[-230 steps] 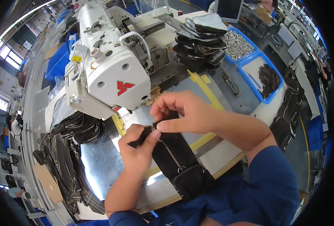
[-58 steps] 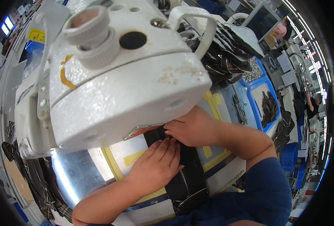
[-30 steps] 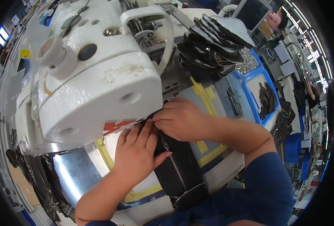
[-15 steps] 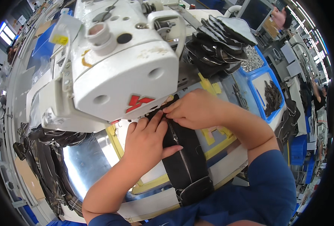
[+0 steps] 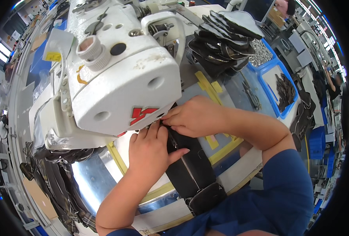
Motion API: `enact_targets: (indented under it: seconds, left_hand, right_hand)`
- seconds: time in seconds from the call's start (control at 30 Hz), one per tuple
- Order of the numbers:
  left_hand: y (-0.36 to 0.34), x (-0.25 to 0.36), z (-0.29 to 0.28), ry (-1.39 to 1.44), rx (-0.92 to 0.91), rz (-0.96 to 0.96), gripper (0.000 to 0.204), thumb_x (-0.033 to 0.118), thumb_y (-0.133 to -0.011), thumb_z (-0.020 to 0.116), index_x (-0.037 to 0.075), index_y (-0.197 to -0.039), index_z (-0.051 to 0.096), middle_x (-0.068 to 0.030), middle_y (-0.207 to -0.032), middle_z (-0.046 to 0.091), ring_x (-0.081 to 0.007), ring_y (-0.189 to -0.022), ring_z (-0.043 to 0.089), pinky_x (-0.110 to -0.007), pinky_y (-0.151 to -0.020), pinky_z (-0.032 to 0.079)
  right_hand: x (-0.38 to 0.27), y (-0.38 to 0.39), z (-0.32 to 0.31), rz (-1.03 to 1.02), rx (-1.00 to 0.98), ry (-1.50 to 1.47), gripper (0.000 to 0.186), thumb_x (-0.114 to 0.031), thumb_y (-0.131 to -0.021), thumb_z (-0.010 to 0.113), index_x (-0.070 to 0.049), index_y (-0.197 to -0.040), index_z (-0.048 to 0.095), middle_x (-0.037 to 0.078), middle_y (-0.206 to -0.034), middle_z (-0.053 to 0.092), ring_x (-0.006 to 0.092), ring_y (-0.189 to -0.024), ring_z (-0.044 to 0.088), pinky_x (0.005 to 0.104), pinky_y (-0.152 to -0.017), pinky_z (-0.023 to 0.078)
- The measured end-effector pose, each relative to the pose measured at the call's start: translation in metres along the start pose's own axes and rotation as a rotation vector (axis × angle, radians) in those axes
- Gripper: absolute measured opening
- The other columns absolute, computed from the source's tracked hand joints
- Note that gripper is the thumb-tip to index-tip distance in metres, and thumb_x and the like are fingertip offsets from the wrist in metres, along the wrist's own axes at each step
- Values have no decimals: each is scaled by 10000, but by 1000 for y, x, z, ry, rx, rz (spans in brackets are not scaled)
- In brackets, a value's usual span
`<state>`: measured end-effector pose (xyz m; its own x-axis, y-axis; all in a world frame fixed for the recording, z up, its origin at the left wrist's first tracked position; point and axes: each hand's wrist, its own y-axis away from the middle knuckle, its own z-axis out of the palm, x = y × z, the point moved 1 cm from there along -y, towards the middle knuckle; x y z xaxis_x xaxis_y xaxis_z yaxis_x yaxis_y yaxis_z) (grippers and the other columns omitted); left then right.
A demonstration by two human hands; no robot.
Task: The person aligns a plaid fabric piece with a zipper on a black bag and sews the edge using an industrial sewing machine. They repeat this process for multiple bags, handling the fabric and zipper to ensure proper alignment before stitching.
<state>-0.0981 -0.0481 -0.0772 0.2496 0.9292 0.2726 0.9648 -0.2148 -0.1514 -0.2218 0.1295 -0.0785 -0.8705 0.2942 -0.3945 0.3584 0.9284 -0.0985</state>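
A long black fabric piece with a metal zipper (image 5: 191,170) runs from the table's near edge up under the head of a white sewing machine (image 5: 123,92). My left hand (image 5: 147,146) rests flat on the fabric's left side, its fingers stretched towards the needle area and its thumb spread across the zipper. At the top of the fabric, my right hand (image 5: 198,117) has its fingertips pinched together on the cloth, close to the left fingertips. The machine head hides the needle and the fabric's far end. Nearest me, the fabric's end (image 5: 206,198) is folded over in a rounded bulge.
Behind my right hand stands a stack of black zippered pieces (image 5: 223,43). Blue trays (image 5: 264,74) at the right hold small metal parts and dark strips. Tweezers-like tools (image 5: 251,95) lie beside them. Plaid and black cloth (image 5: 60,185) hangs at the left. Yellow tape (image 5: 160,192) marks the table.
The fabric has slid slightly further under the machine head, both hands moving along with it. The whole view has also shifted a little.
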Motion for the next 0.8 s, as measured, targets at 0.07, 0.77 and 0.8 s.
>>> enact_targets:
  seconds: [0.07, 0.77, 0.8]
  left_hand:
    - [1, 0, 0, 3, -27, -17, 795, 619, -699, 871, -38, -1111, 697, -192, -1353, 685, -348, -1015, 701, -447, -882, 548]
    - [2, -1, -3, 0, -57, -42, 848, 593, -685, 887, -56, -1194, 687, -210, -1348, 691, -344, -1019, 706, -440, -899, 533]
    - [2, 0, -3, -4, -59, -43, 843, 591, -686, 888, -56, -1189, 689, -211, -1345, 692, -344, -1022, 706, -439, -901, 532]
  right_hand:
    - [0, -1, 1, 2, -10, 9, 213, -221, -936, 638, -121, -1052, 786, 7, -1317, 755, 249, -979, 769, 426, -749, 622]
    - [-2, 4, 12, -32, 14, 23, 351, -222, -935, 715, -121, -1271, 713, -7, -1243, 744, 215, -969, 761, 365, -718, 627]
    - [-2, 5, 11, -27, 4, 23, 357, -224, -938, 713, -120, -1280, 709, -5, -1254, 741, 216, -966, 762, 362, -718, 627]
